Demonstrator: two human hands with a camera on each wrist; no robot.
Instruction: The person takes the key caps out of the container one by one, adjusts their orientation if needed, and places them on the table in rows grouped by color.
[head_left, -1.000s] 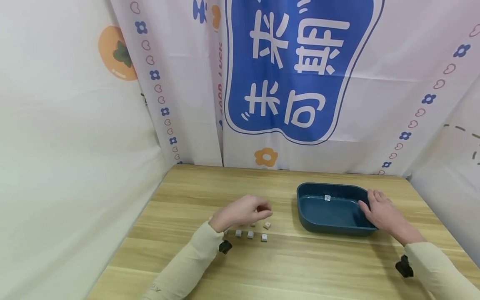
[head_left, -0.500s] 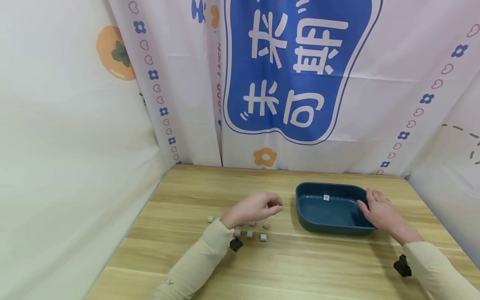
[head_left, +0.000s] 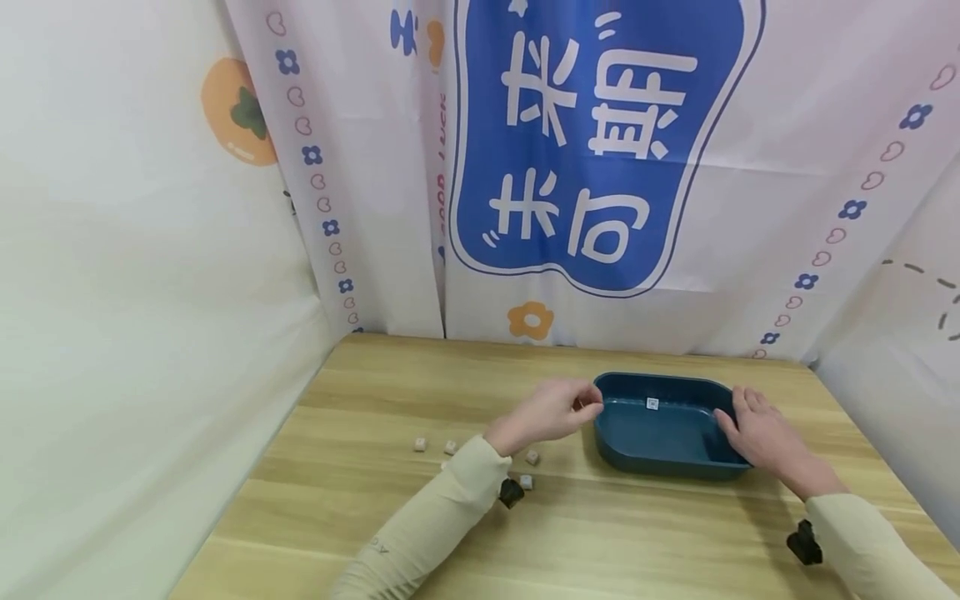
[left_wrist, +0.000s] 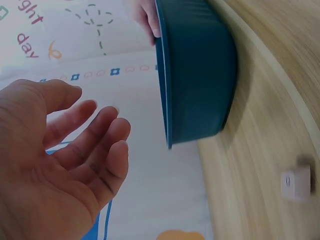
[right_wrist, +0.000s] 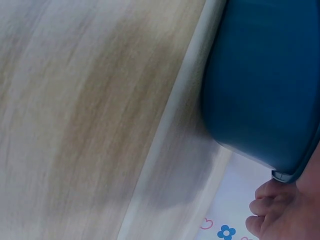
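My left hand (head_left: 558,408) hovers at the left rim of a dark teal plastic bin (head_left: 667,467). Its thumb and forefinger tips come close together in the head view, and the other fingers are loosely bent in the left wrist view. No object shows between them, and I cannot tell whether a small one is hidden there. My right hand (head_left: 768,437) grips the bin's right end, thumb inside the wall and fingers over the rim. One white keycap (head_left: 652,404) lies inside the bin near its back wall.
Several small pale keycaps, such as this one (head_left: 420,445) and another (head_left: 532,457), lie left of the bin, some hidden by the left forearm. Printed cloth (head_left: 390,283) hangs behind the wooden table (head_left: 637,542) and at both sides.
My left hand has moved right, from above the keycaps to the bin's left rim. My right hand and the bin have stayed put. The head view has shifted slightly.
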